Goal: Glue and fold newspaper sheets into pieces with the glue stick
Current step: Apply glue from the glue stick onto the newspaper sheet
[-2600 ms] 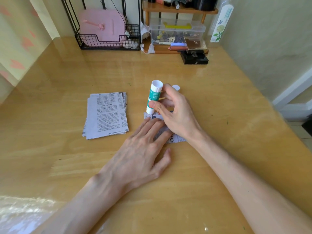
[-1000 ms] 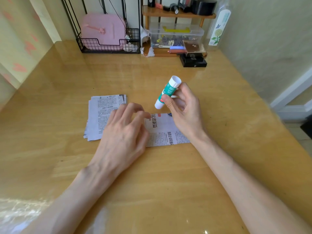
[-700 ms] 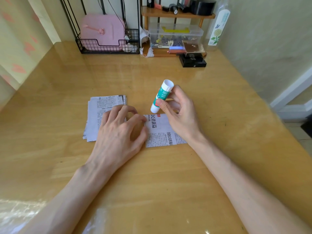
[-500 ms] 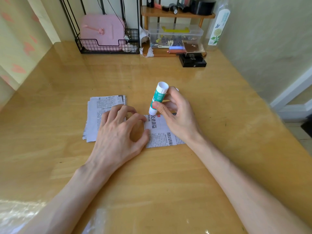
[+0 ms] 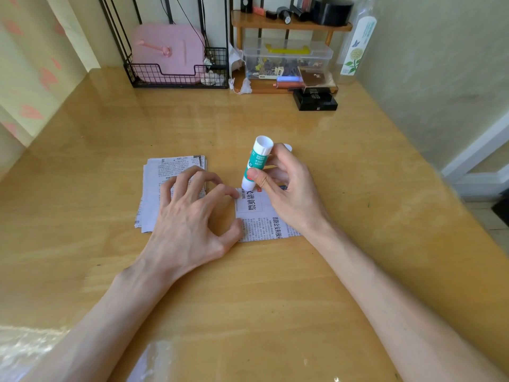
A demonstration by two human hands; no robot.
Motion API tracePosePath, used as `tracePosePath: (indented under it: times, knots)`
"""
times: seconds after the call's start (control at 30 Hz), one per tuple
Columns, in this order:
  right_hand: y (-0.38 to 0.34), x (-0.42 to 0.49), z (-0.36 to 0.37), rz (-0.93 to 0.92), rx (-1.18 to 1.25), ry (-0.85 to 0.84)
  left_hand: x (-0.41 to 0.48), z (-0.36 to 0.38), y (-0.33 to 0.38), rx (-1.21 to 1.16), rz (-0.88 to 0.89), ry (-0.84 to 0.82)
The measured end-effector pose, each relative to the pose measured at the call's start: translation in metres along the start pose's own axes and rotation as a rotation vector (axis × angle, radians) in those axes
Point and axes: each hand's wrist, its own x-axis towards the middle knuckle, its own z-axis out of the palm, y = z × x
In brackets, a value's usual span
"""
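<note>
Newsprint sheet (image 5: 264, 221) centre frame | your right grip (image 5: 289, 194) pinches glue stick (image 5: 257, 164), tip on its upper-left corner | left grip (image 5: 190, 219) arched, fingertips pinning edge | gluing starting; fold, stack (image 5: 165, 175) pending

Glossy wooden table (image 5: 275, 299), matt newsprint, smooth plastics.
Varnish on the table shines; a wrinkled clear film (image 5: 24, 351) shows near left. The newspaper sheet (image 5: 259, 216) and the stack of newspaper pieces (image 5: 165, 172) are thin matt paper. The glue stick (image 5: 256, 164) is smooth glossy plastic. Far: black metal wire basket (image 5: 165, 77), clear plastic box (image 5: 286, 59), wooden shelf (image 5: 289, 23).
</note>
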Motion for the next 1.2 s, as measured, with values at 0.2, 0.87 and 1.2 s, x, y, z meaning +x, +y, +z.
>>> tracePosePath:
  times: [0.2, 0.87, 1.2]
  knots:
    - [-0.0002, -0.0012, 0.0009, 0.002, -0.040, 0.017, -0.0001, 0.0028, 0.0002, 0.003, -0.008, -0.008]
    - [-0.0034, -0.0026, 0.0048, -0.104, -0.332, -0.003, -0.0003, 0.0032, -0.0016, -0.003, -0.013, -0.029]
    - [-0.0020, -0.0021, 0.0006, -0.103, -0.325, -0.002, -0.0006, 0.0021, -0.0009, 0.017, -0.009, -0.041]
